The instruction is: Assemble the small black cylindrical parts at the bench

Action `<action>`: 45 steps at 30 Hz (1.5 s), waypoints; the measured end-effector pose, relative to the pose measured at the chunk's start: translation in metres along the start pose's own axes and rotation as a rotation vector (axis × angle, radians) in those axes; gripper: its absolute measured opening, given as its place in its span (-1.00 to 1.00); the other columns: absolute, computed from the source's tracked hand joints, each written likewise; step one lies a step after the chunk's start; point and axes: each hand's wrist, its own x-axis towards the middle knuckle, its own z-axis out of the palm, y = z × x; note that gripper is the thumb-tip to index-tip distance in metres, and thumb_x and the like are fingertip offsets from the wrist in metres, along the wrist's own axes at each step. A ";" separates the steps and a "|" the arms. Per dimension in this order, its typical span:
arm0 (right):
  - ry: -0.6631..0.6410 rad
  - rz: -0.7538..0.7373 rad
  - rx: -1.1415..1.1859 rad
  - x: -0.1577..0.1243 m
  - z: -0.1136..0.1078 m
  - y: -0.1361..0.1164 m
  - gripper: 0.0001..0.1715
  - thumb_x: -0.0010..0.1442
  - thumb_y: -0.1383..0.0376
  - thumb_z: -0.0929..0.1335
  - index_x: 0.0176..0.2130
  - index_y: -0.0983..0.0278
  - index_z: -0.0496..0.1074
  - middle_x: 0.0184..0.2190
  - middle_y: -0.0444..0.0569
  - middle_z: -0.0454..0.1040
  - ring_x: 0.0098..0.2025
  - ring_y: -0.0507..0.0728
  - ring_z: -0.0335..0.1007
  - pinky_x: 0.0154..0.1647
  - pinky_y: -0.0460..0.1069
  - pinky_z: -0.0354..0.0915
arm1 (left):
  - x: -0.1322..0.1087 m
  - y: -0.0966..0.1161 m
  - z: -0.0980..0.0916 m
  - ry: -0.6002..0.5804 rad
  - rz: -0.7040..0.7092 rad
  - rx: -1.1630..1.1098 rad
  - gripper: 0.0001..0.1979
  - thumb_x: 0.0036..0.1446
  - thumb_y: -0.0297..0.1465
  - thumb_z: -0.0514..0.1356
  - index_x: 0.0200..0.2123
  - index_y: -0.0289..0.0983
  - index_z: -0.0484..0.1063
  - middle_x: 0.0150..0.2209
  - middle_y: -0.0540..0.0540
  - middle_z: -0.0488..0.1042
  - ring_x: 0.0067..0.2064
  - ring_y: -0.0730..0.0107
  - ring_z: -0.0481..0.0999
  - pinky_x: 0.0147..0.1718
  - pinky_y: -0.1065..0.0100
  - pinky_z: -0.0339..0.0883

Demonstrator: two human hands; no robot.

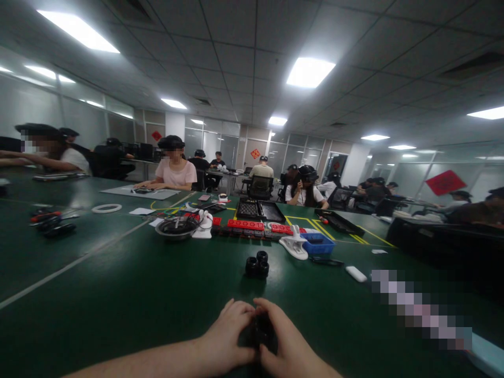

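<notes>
Near the table's front edge, my left hand point(233, 333) and my right hand point(284, 336) come together around a black rounded piece point(264, 332). Fingers of both hands are closed on its sides, and they hide much of its shape, so its exact kind cannot be made out. Just beyond my fingertips stands a small cluster of three black, round, wheel-like pieces point(257, 265), touching one another on the green table point(165, 294).
Beyond the cluster lie a row of red blocks point(246, 226), a dark round bowl point(177, 236), a white clamp stand point(294, 247) and a blue bin point(318, 243). Black-handled tools point(53, 223) lie left, a white case point(356, 273) right. Several people sit around.
</notes>
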 end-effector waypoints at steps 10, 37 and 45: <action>0.153 0.093 -0.074 0.002 -0.003 -0.007 -0.31 -0.08 0.39 0.25 0.08 0.33 0.08 -0.05 0.08 0.25 0.00 0.16 0.16 0.06 0.08 0.08 | 0.000 -0.001 0.001 0.003 0.013 0.044 -0.57 -0.15 -0.21 0.24 -0.16 -0.17 0.34 -0.07 -0.08 0.29 -0.03 0.16 0.24 0.07 0.06 -0.12; 0.144 0.103 -0.130 0.001 -0.003 -0.006 -0.32 -0.10 0.30 0.36 0.03 0.28 0.14 -0.10 0.05 0.27 -0.04 0.17 0.19 0.01 0.06 0.12 | 0.000 0.003 -0.002 0.000 -0.005 0.053 -0.60 -0.15 -0.16 0.23 -0.21 -0.17 0.35 -0.10 -0.09 0.31 -0.06 0.17 0.26 0.05 0.04 -0.09; 0.118 0.137 -0.089 0.002 -0.002 -0.006 -0.29 -0.15 0.38 0.34 0.03 0.28 0.14 -0.12 0.03 0.29 -0.06 0.17 0.22 0.02 0.06 0.12 | -0.001 0.003 0.000 0.012 0.004 0.050 -0.63 -0.13 -0.18 0.22 -0.21 -0.17 0.35 -0.12 -0.08 0.31 -0.07 0.19 0.26 0.06 0.04 -0.11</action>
